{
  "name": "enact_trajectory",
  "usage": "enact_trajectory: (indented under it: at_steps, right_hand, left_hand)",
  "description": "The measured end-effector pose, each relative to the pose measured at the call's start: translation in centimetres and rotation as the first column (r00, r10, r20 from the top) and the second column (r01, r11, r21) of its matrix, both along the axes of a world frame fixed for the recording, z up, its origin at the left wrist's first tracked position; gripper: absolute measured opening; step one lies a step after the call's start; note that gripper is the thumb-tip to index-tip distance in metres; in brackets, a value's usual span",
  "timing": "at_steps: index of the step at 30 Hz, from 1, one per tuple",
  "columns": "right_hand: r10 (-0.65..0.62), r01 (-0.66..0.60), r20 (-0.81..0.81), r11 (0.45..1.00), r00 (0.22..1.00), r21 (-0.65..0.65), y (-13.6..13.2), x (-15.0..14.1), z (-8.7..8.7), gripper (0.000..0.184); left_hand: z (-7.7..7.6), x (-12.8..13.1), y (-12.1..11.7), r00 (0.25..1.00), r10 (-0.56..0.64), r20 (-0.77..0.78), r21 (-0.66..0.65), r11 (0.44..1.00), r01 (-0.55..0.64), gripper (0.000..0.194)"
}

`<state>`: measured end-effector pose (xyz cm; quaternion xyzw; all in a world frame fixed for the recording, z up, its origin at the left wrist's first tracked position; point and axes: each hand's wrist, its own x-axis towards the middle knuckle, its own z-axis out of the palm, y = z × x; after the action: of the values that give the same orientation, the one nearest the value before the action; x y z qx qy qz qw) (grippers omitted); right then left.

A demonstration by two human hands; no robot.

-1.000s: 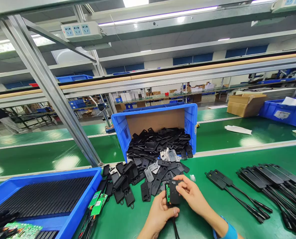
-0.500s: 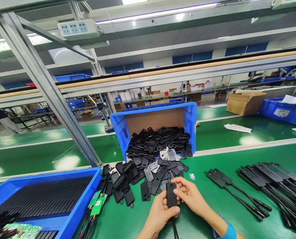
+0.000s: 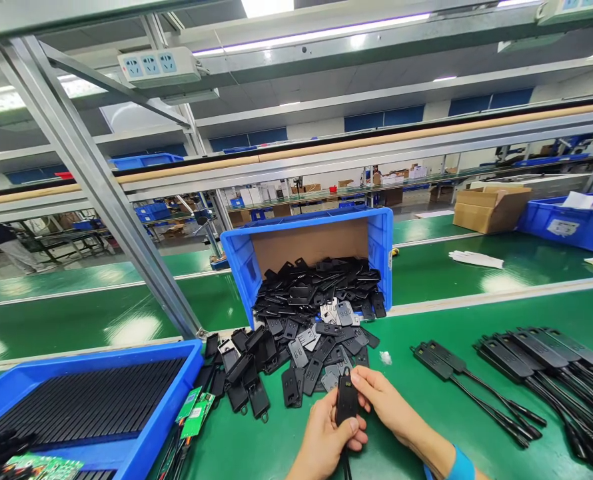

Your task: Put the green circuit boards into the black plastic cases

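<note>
Low in the middle, a small black plastic case (image 3: pixel 347 404) with cables hanging from its lower end is held in front of me. My left hand (image 3: pixel 325 433) is closed around its lower part, thumb across the front. My right hand (image 3: pixel 380 398) grips the upper right edge, its thumb and index finger near the loop at the top. Just beyond lies a loose pile of black covers (image 3: pixel 312 370). Open black shells (image 3: pixel 249 367) are heaped left of it. Cased units with cables (image 3: pixel 441 360) lie in rows at the right.
A blue crate (image 3: pixel 387 267) tipped on its side spills black parts onto the green bench. At left a blue tray (image 3: pixel 196 363) holds rows of black pieces, with green circuit boards (image 3: pixel 197 415) beside it. A metal post (image 3: pixel 101 187) rises at left. A white glove (image 3: pixel 476 259) lies farther back.
The case has tilted slightly, and green-yellow marks now show in its upper window. My right hand has shifted slightly down and right, its fingers now near the case's top loop.
</note>
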<state>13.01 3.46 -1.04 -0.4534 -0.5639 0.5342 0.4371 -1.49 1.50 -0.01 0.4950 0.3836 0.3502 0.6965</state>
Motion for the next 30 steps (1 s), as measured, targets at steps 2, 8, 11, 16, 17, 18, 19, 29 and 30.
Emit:
enact_trajectory:
  at_steps: [2, 8, 11, 16, 17, 18, 19, 29, 30]
  right_hand:
    - [-0.034, 0.032, 0.070, 0.999, 0.997, 0.035, -0.2, -0.3, -0.1, 0.041]
    - [-0.194, 0.034, 0.500, 0.950, 0.844, 0.311, -1.8, -1.2, 0.8, 0.060]
    - [-0.225, 0.004, 0.671, 0.949, 0.707, 0.315, -1.8, 0.0, 1.9, 0.048]
    - [-0.322, 0.145, 0.928, 0.944, 0.187, 0.298, -0.7, 5.0, 3.2, 0.047]
    - [-0.299, 0.176, 0.949, 0.944, 0.096, 0.280, -0.5, 6.0, 3.3, 0.048]
    - [-0.270, 0.202, 0.963, 0.945, 0.027, 0.259, -0.4, 6.9, 3.2, 0.049]
    - [-0.240, 0.221, 0.971, 0.946, -0.020, 0.239, -0.4, 7.8, 3.1, 0.050]
    - [-0.408, 0.213, 0.898, 0.875, -0.165, 0.436, 0.2, 9.8, 2.0, 0.043]
    - [-0.433, 0.180, 0.892, 0.875, -0.131, 0.450, 0.3, 9.4, 1.9, 0.041]
  left_hand:
    - [-0.3, 0.2, 0.1, 0.999, 0.028, 0.021, 0.010, 1.000, -0.028, 0.052]
    - [-1.4, -0.1, 0.3, 0.968, -0.034, 0.249, 0.054, 0.998, 0.022, 0.082]
    - [-1.6, -0.9, 0.5, 0.970, -0.121, 0.212, 0.075, 0.991, 0.107, 0.094]
    - [-1.7, -1.8, 1.2, 0.988, -0.050, 0.147, 0.147, 0.989, 0.028, 0.082]
    - [-1.8, -1.9, 1.4, 0.990, -0.035, 0.140, 0.153, 0.988, 0.013, 0.080]
    - [-1.8, -2.0, 1.5, 0.991, -0.025, 0.134, 0.157, 0.988, 0.004, 0.078]
    - [-1.9, -2.0, 1.7, 0.991, -0.020, 0.131, 0.159, 0.987, -0.001, 0.077]
    - [-1.5, -1.9, 1.8, 0.998, 0.019, -0.055, 0.271, 0.963, -0.003, 0.062]
    - [-1.2, -2.0, 1.9, 0.985, 0.076, -0.155, 0.322, 0.947, -0.023, 0.058]
